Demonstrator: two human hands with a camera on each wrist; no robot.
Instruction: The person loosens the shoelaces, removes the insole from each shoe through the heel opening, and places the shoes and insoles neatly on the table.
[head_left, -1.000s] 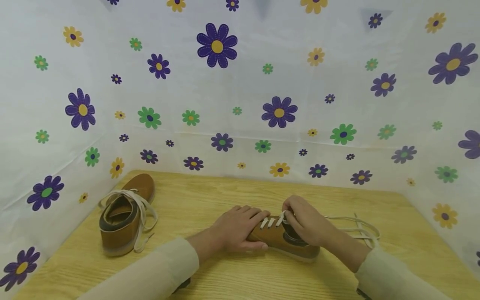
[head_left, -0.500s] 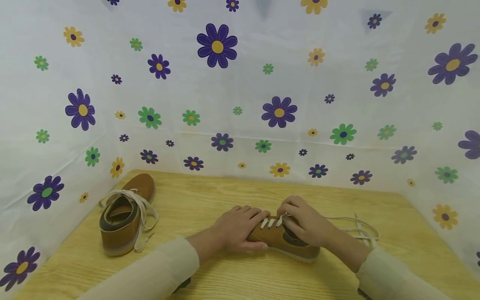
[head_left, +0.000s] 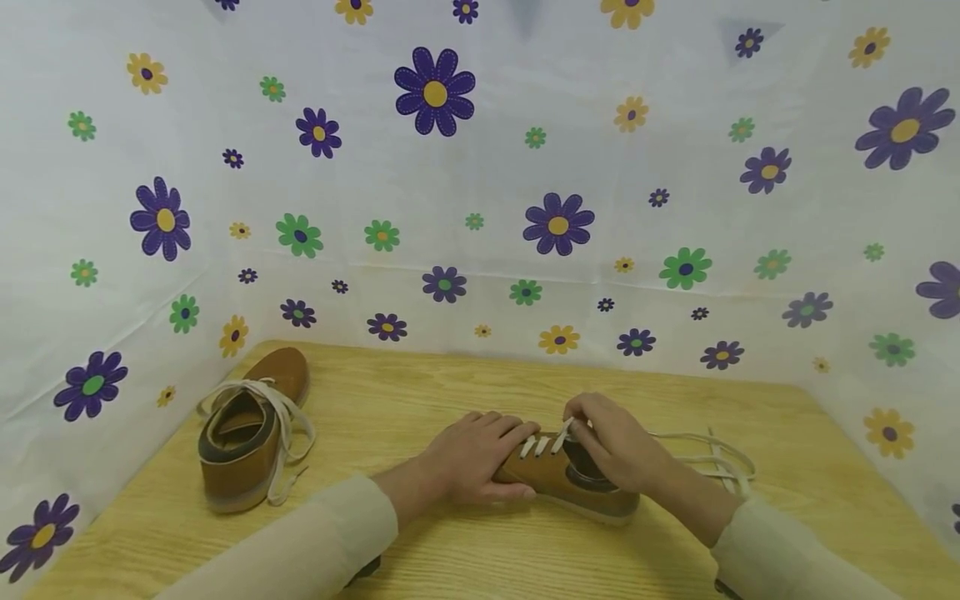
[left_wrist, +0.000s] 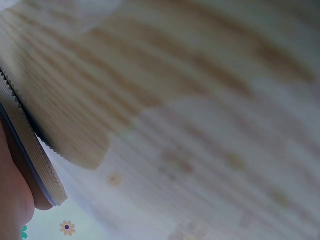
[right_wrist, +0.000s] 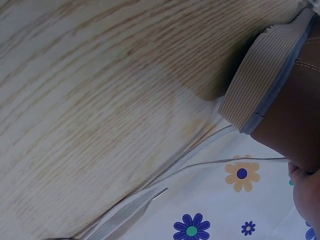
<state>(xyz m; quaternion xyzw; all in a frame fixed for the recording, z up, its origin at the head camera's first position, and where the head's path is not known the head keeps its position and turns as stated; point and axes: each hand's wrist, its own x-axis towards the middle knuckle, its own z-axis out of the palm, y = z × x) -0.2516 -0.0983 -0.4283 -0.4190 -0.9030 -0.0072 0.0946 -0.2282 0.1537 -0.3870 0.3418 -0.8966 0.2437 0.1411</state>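
A brown sneaker (head_left: 546, 477) lies at front centre in the head view, toe to the left. Over its toe end, my left hand (head_left: 468, 458) grips it, fingers across the top and thumb along the near side. My right hand (head_left: 611, 442) pinches the white shoelace (head_left: 563, 432) at the upper eyelets, close to the shoe's opening. The left wrist view catches the sole's ribbed edge (left_wrist: 35, 150) beside part of the hand. Heel and sole (right_wrist: 260, 85) show in the right wrist view; the right fingertips are out of it.
A second brown sneaker (head_left: 238, 467), its laces loose, stands at the table's left side. Long loose lace ends (head_left: 720, 460) trail on the wooden table (head_left: 480, 554) right of the held shoe. A flower-print sheet (head_left: 480, 167) hangs behind and at both sides.
My right fingers shifted slightly left over the lacing, then drew back a little right and up, pulling the lace with them. The left hand and the shoe stayed in place.
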